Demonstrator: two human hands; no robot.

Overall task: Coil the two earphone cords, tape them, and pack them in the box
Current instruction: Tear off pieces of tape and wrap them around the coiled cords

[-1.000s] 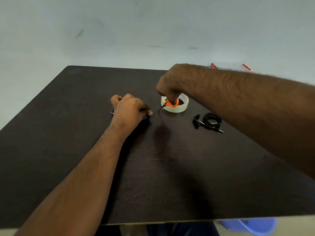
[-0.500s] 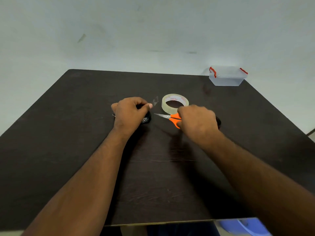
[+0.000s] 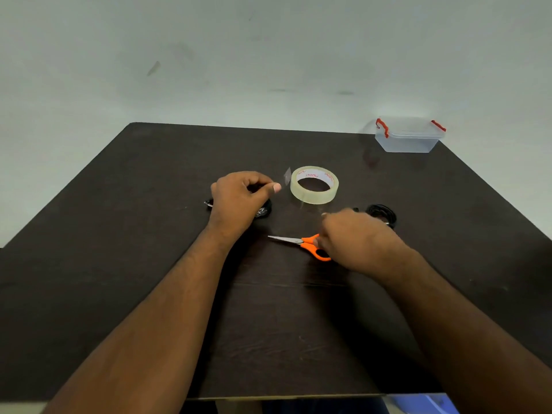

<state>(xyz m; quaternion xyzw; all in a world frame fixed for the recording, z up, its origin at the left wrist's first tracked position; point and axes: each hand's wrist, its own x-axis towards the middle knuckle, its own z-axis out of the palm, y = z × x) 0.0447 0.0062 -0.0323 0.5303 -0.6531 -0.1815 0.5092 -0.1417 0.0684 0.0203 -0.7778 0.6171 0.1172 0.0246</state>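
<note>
From the head view, the left hand (image 3: 239, 201) pins one coiled cord (image 3: 264, 211) on the surface (image 3: 149, 234), pinching a tape strip (image 3: 287, 176). The right hand (image 3: 355, 237) rests loosely on the scissors (image 3: 307, 245); its grip I cannot tell. The second cord (image 3: 382, 213) and box (image 3: 407, 138) wait. Next, I judge: wrap the strip around the coil.

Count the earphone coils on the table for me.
2. One coil lies under the left hand, mostly hidden. The other coil sits beyond the right hand, right of the tape roll.

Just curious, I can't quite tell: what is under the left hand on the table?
Under the left hand lies a black earphone cord; only its ends show on either side. A clear tape strip sticks from the thumb. The coil's middle is hidden.
</note>
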